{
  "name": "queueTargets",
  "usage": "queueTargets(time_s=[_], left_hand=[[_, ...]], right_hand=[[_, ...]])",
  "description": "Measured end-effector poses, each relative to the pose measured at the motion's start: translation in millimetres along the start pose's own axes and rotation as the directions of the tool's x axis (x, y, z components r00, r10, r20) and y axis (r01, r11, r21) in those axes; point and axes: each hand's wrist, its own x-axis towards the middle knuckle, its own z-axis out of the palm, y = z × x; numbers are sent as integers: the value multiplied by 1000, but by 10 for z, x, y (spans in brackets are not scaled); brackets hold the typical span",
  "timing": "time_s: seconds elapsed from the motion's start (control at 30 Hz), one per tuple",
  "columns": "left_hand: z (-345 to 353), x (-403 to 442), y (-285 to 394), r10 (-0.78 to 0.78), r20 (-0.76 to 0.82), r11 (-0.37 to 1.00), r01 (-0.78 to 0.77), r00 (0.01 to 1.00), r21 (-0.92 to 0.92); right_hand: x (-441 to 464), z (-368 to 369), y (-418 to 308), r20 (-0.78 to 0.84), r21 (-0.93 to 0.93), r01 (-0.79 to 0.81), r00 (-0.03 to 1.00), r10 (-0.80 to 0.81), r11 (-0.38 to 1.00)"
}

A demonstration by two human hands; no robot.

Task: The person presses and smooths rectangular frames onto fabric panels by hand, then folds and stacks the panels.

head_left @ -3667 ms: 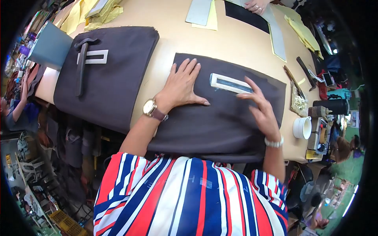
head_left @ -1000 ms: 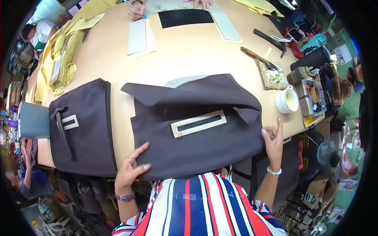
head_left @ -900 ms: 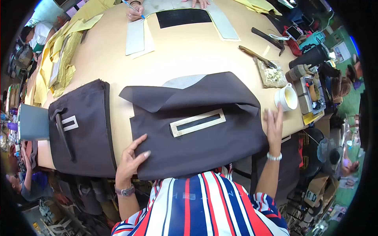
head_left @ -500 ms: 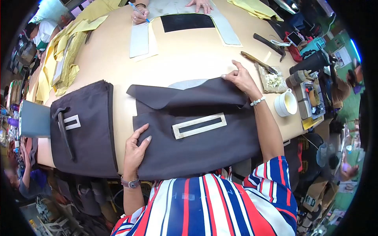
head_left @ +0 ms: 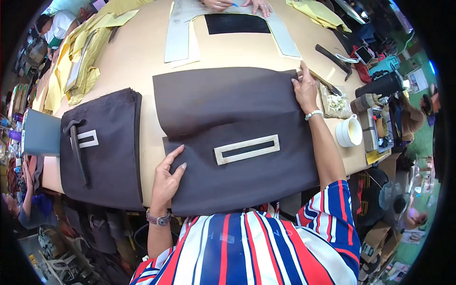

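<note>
Dark brown fabric (head_left: 228, 99) lies in front of me, its far part spread flat over the table with a soft crease across the middle. On its near part sits a pale rectangular frame (head_left: 247, 149) around a dark slot. My left hand (head_left: 167, 185) rests at the near left edge, thumb and forefinger spread apart on the cloth. At the far right corner, my right hand (head_left: 306, 91) has its thumb over the fabric edge and its forefinger stretched out; its other fingers are partly hidden.
Left stands a stack of dark brown fabric (head_left: 107, 175) under a hammer-like tool (head_left: 78, 154). A white cup (head_left: 348, 131), a brush (head_left: 327, 83) and a hammer (head_left: 335, 61) lie right. Across the table, another person's hands (head_left: 259, 5) work over grey templates (head_left: 176, 42).
The folded-back upper fabric has been spread away from me. My right hand moved outward to the far right corner, while my left stays at the left edge. The other person's pen hand moved right.
</note>
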Motion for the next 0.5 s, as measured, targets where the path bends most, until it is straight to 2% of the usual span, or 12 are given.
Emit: queueTargets(time_s=[0.1,0.17,0.2,0.27,0.33,0.37,0.47,0.5], left_hand=[[0,19,3,136,-7,976,-132,991,174],[8,62,16,205,-24,948,-192,979,253],[24,97,16,221,-44,945,-202,974,258],[50,149,13,245,-78,948,-222,966,227],[68,194,17,261,-111,958,-243,959,155],[72,219,23,344,-125,934,-325,931,148],[104,293,225,335,-156,940,-319,929,118],[104,366,225,326,-141,942,-307,935,136]], right_hand=[[35,-199,-162,-233,-107,247,935,-266,963],[-96,-453,-531,74,221,152,982,-172,963],[-211,-538,-702,234,361,59,960,-152,931],[-442,-571,-946,386,474,175,840,-382,863],[-604,-466,-1071,320,497,401,740,-592,770],[-650,-384,-1077,333,533,410,703,-629,740],[-669,-398,-1098,679,417,194,584,-446,888],[-665,-386,-1041,662,379,234,608,-439,895]])
